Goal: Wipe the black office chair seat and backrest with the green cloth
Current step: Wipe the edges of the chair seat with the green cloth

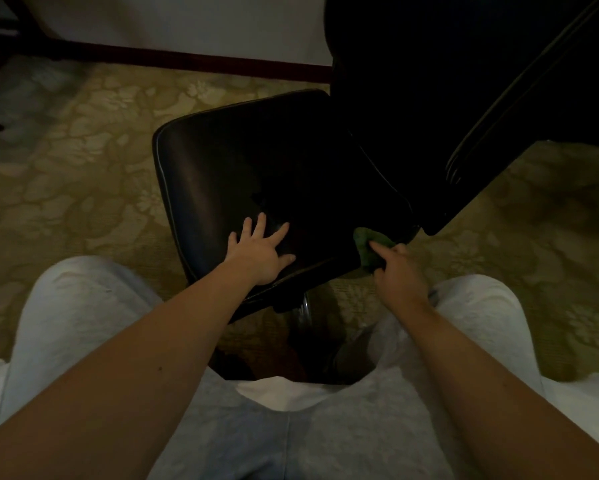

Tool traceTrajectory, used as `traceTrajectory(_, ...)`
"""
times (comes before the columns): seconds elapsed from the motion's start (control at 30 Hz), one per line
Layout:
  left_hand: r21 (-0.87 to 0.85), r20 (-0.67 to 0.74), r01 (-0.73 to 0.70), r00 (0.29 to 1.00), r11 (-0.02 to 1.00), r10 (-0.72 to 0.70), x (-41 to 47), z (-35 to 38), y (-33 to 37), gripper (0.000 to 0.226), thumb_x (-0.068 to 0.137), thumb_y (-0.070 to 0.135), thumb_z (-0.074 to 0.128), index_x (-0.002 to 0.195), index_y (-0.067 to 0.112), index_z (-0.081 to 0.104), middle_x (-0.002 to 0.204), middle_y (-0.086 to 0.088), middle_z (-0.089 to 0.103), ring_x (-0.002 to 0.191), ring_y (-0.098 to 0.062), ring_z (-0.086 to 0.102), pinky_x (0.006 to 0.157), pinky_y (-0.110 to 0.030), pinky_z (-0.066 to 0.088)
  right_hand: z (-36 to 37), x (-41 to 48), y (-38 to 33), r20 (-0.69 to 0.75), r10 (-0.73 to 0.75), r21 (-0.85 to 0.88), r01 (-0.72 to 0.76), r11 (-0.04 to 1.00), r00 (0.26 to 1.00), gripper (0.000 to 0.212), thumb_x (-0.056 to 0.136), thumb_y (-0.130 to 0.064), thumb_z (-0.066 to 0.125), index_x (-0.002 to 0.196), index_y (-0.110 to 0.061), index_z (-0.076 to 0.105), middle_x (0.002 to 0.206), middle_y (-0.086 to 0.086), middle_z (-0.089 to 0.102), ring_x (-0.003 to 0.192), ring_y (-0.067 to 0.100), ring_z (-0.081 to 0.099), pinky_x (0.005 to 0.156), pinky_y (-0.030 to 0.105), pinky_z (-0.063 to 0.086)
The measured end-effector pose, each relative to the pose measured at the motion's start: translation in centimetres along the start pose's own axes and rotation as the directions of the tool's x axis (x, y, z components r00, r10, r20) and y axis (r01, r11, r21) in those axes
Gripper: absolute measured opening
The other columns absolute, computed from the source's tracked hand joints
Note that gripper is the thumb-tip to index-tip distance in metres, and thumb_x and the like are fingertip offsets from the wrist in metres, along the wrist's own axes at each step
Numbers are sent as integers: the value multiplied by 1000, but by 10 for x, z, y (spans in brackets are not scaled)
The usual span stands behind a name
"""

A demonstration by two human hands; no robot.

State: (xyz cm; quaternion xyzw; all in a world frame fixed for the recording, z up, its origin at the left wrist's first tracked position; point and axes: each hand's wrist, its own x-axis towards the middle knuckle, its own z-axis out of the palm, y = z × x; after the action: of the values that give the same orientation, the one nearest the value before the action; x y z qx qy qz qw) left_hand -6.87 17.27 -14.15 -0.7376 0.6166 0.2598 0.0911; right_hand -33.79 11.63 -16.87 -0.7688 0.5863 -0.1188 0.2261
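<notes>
Grey trousers (83,323) and two bare forearms fill the bottom of the view, both arms stretched forward to the black office chair (201,188) standing on a patterned carpet (83,161). On the seat (256,168), close to its near edge, the left hand (260,252) lies palm down with its fingers (260,221) straight and spread wide, holding nothing. It looks placed there as a brace, since a chair on a single metal column (305,311) would likely swivel or roll under a sideways rub. The right hand (400,275) holds the green cloth (369,247) bunched into a wad, fingers curled round it, one finger laid along its top. The cloth is pressed against the seat's near right corner, where the cushion edge rolls over, just beside the lower corner of the backrest (429,98). Bunching it gives a firm pad that suits a rounded edge and a tight junction better than a flat sheet would. The backrest rises dark at the upper right, its piped side turned toward the camera, and neither hand touches it, so that part of the job probably remains. How much of the seat is already clean cannot be told, because the light is dim and the leather shows only a faint sheen along its left side. Beyond the chair a dark skirting board (187,58) runs along the foot of a pale wall.
</notes>
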Motion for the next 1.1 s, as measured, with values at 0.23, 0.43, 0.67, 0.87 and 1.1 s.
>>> traceTrajectory(0.23,6,6,14,1000,1000,-14,-1,-1,4,73,100,63,30,156,41,-12,164,-9,-20,151,-35,-14,122,-56,2,7,-5,-7,73,-68,7,67,998,995,51,92,-8,54,142,-22,49,120,11,46,103,31,52,85,39,47)
traceTrajectory(0.43,3,6,12,1000,1000,-12,-3,-2,4,73,100,63,30,156,40,-11,164,-9,-21,151,-35,-14,122,-56,2,8,-11,-11,142,-130,10,130,992,981,52,93,-8,53,142,-23,48,119,8,46,103,28,51,81,38,45)
traceTrajectory(0.67,-9,18,10,1000,1000,-10,-2,-2,5,73,100,62,31,156,40,-11,164,-8,-21,151,-35,-15,122,-56,1,3,0,-3,26,-1,18,0,1000,1000,55,92,-8,54,143,-24,46,126,11,46,106,32,53,82,36,45)
traceTrajectory(0.87,-4,11,0,1000,1000,0,-2,-2,3,73,101,62,30,156,40,-11,164,-8,-21,151,-35,-15,122,-56,1,8,-9,-12,131,-101,41,97,994,986,53,94,-15,57,145,-21,44,122,8,45,107,26,52,88,34,45)
traceTrajectory(1.1,-6,14,4,1000,1000,-3,-3,-3,5,72,101,62,30,156,40,-11,164,-7,-21,151,-34,-15,122,-56,1,0,-2,-5,25,-62,114,59,992,998,51,93,-10,57,143,-14,47,120,14,50,110,32,52,87,31,40)
